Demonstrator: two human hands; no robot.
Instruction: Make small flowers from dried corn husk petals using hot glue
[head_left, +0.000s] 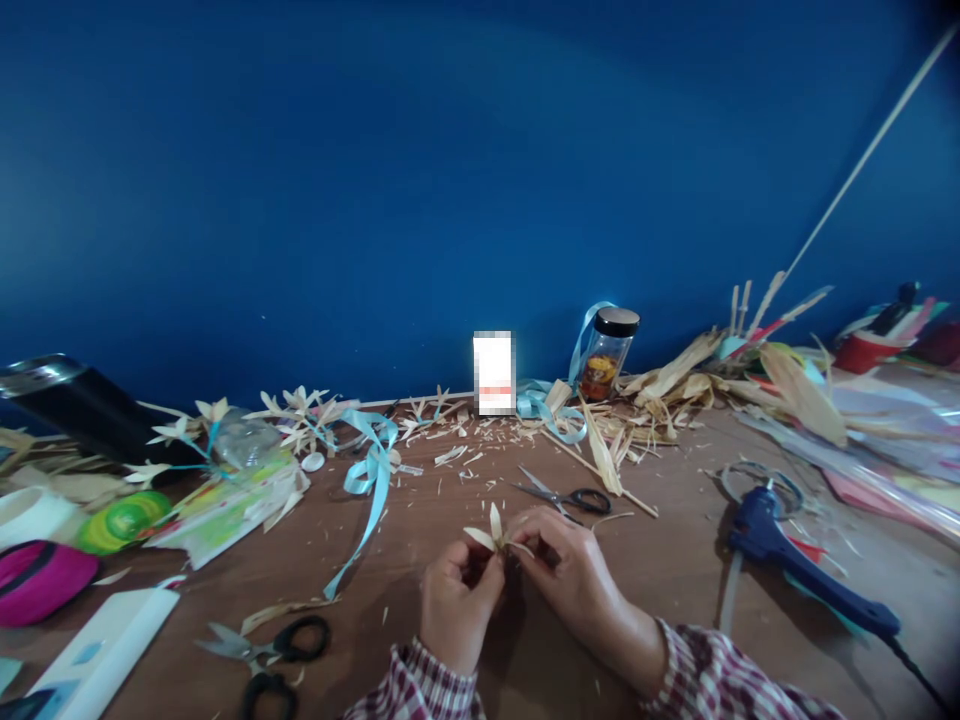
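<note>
My left hand (pixel 463 598) pinches the base of a small flower made of pale, dried husk petals (pixel 496 528). From the other side my right hand (pixel 564 568) has its thumb and fingers closed on one of the flower's petals. The petals fan upward and outward between the two hands; the lower part of the flower is hidden by my fingers. Just beyond my right hand lies a pair of scissors (pixel 566 495) with black handles. Another pair of scissors (pixel 262 655), partly open, rests to the left of my left hand.
A blue glue gun (pixel 806 570) lies at right, its cord running off the edge. Light-blue ribbon (pixel 371 470), husk flowers (pixel 300 412), and dried husks (pixel 679 385) spread along the back. A jar (pixel 606 355) stands near the blue wall; a white power strip (pixel 109 655) lies front left.
</note>
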